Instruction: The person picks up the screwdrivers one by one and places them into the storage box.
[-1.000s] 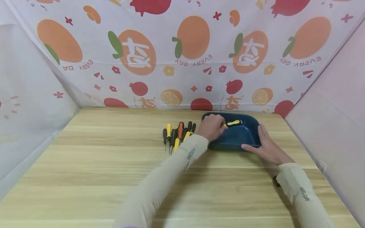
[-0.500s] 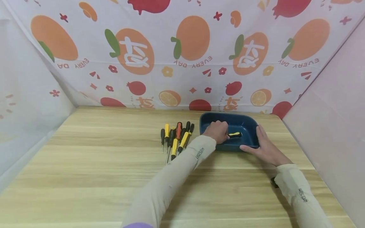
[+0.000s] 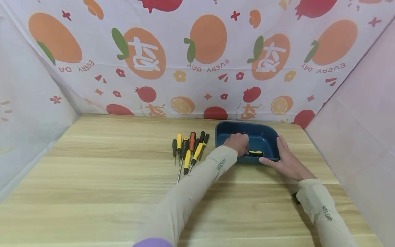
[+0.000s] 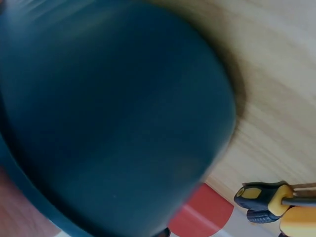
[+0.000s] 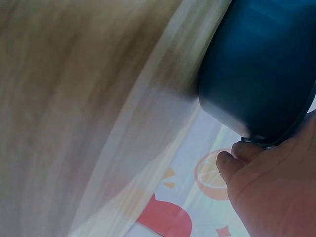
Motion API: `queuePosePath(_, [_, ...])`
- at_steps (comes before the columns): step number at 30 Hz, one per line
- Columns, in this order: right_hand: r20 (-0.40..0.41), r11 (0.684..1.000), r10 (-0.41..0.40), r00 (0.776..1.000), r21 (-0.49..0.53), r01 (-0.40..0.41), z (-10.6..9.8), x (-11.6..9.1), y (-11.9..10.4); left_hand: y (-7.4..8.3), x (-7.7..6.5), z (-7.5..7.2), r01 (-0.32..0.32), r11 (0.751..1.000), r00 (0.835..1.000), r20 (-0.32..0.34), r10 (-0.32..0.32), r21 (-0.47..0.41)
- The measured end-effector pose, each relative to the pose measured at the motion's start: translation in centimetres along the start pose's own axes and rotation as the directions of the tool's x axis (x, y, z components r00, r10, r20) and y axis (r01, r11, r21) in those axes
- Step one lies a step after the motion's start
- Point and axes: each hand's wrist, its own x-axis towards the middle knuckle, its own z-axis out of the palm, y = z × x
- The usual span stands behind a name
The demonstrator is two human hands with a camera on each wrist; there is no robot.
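Note:
A dark blue plastic bin (image 3: 223,128) stands near the back right of the table. My left hand (image 3: 239,143) reaches over its near left side and holds a screwdriver whose yellow-and-black handle (image 3: 255,153) shows low in the bin, along the near wall. The screwdriver's shaft is hidden behind the hand. My right hand (image 3: 287,159) grips the bin's right near corner, thumb along the near rim and fingers against the right side. In the right wrist view its fingertips (image 5: 228,165) are at the rim. Outside the bin, the left wrist view shows its blue wall (image 4: 118,118) up close.
Several screwdrivers with yellow, black and red handles (image 3: 192,139) lie bunched on the wood-grain table (image 3: 102,192), left of the bin. A fruit-print cloth (image 3: 203,79) hangs behind, and pale side panels (image 3: 355,116) border the table.
My left hand has moved the screwdriver from the far side of the bin's inside down to the near wall. My right hand keeps its hold on the corner.

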Motion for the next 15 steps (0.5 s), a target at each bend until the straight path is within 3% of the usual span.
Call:
queuePosePath(8, [-0.016, 1.000, -0.008, 1.000, -0.005, 0.008, -0.01, 0.23, -0.01, -0.19, 0.62, -0.36, 0.010, 1.000, 0.997, 0.073, -0.011, 0.006])
queuePosePath(15, [-0.016, 1.000, -0.020, 1.000, -0.003, 0.020, -0.09, 0.50, -0.05, -0.55, 0.56, -0.73, -0.024, 1.000, 0.996, 0.082, 0.024, 0.004])
